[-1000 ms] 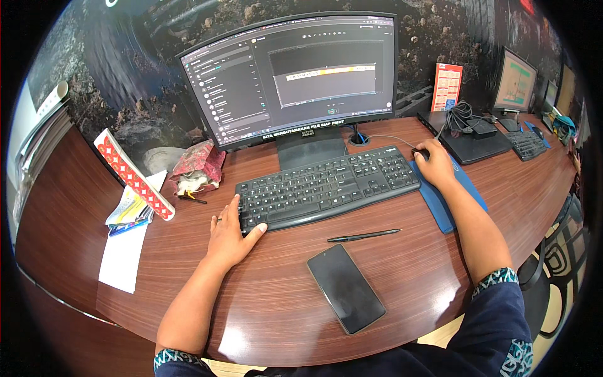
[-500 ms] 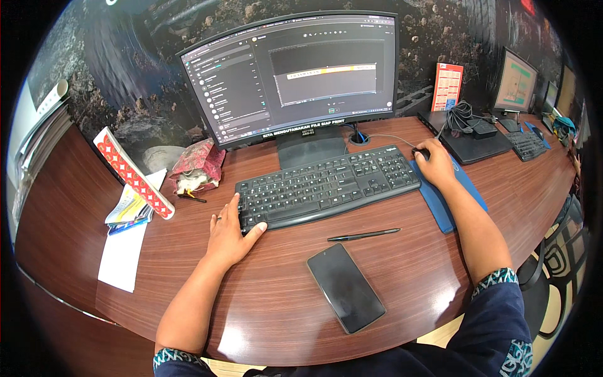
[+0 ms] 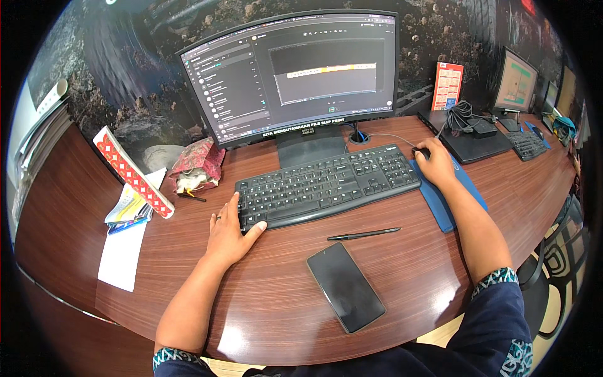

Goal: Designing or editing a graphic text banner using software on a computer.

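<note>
My left hand [image 3: 230,234] rests at the left end of a black keyboard [image 3: 326,187], its thumb on the near corner and its fingers apart along the side. Over a black computer mouse [image 3: 422,152] my right hand [image 3: 438,164] is curled, covering most of it. The mouse is on a blue mouse pad [image 3: 440,204], partly hidden by my right forearm. Behind the keyboard stands a curved monitor [image 3: 295,75] with a dark window and a wide banner picture on its screen. A black pen [image 3: 364,234] and a dark-screened smartphone [image 3: 346,288] lie nearer me.
A crumpled red paper bag [image 3: 197,164], a red patterned strip [image 3: 133,173] and papers [image 3: 122,254] occupy the left side. Stacked papers [image 3: 41,141] stand beyond a wooden partition. At right are a black flat device [image 3: 474,147] with coiled cable, a calendar [image 3: 447,86] and another monitor [image 3: 516,81].
</note>
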### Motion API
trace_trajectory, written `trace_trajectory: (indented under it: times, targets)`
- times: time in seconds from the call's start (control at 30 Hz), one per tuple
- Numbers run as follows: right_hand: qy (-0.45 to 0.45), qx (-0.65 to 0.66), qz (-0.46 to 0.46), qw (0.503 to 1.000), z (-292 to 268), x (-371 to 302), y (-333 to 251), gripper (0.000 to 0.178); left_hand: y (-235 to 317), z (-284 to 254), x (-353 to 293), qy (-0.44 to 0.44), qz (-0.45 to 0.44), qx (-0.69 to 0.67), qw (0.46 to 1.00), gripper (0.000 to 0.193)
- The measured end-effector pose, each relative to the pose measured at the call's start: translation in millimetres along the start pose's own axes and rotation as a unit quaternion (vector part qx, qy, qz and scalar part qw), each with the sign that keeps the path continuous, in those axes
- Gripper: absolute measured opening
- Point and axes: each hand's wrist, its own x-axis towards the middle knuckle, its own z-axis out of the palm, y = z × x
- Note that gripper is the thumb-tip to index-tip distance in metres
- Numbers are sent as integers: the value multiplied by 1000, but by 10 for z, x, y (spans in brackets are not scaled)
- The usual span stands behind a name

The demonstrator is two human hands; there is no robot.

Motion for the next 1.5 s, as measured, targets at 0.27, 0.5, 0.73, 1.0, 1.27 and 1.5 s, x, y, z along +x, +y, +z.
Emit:
trace_trajectory:
  times: [0.27,0.5,0.73,1.0,1.27,1.5]
  targets:
    - [3,-2,-10,1000,11,-1,27,21,-7,0,-2,-2,0,0,1000,100]
    - [4,-1,-6,1000,2,-1,0,22,-17,0,0,-5,-1,-3,1000,100]
    - [0,3,0,1000,-10,-6,-24,24,-27,12,9,-3,1,4,1000,100]
    - [-1,0,-21,1000,-46,-23,-93,25,-7,-8,-1,-7,-6,-2,1000,99]
    - [-13,-15,-25,999,-21,-10,-31,25,-14,-14,3,-12,-2,-6,1000,100]
    - [-8,-4,-33,999,-1,-1,10,24,-2,-22,6,-22,-11,-7,1000,104]
